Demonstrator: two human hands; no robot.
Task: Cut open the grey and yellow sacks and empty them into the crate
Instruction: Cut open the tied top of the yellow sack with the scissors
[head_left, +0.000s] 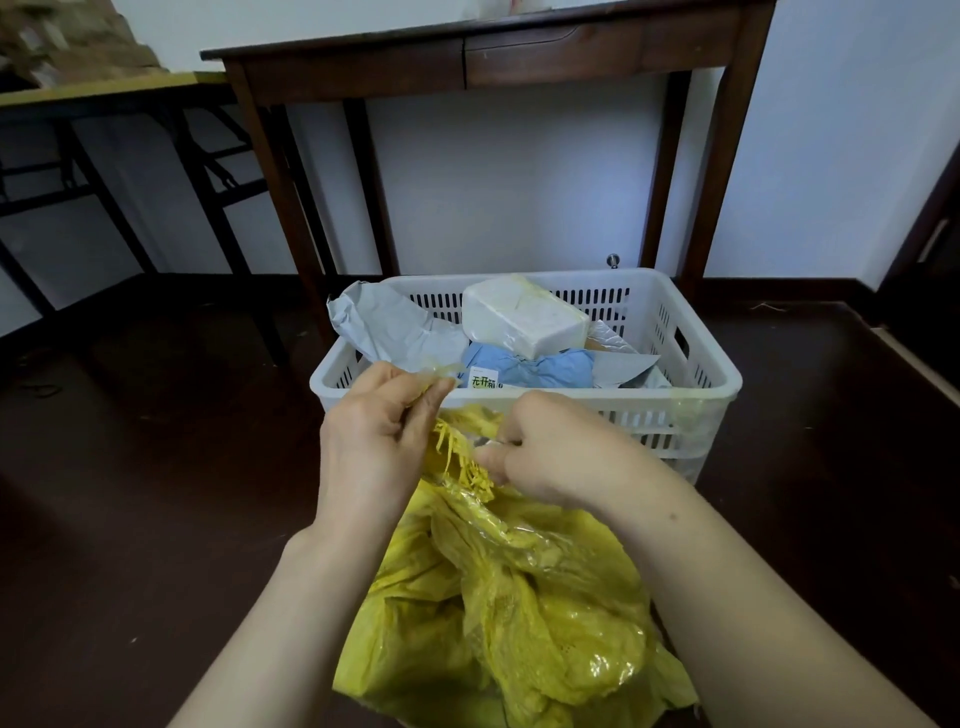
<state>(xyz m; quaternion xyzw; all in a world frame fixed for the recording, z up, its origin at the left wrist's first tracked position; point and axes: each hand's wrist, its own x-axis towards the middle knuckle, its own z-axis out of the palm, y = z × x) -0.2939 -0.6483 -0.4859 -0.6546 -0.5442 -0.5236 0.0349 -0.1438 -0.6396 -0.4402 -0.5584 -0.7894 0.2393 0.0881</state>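
- Head view, nearest first: the yellow sack (519, 613) lies crumpled on the dark floor (156, 519) between both forearms; its frayed neck rises to the hands, just in front of the crate's near wall
- left hand (374, 436) has its fingers curled; thumb and fingertips pinch a pale strip (441, 371) of thin film above the frayed neck, level with the crate's near rim
- right hand (550, 452) is closed on the sack's gathered neck, thumb pressed against the yellow threads; whether it holds anything else I cannot tell
- white slotted crate (623, 402) stands on the floor just beyond the sack; yellowish tape (696, 415) clings to its near right corner
- inside it, a crumpled grey sack (395, 327) lies in the far left corner, lapping over the rim; a white block parcel (524, 317) leans by the far wall; a blue packet (540, 366) lies nearer, a printed label (483, 383) at its left end
- dark wooden table (519, 52) stands by the pale wall behind the crate; a folding table (104, 88) with a yellow top stands far left
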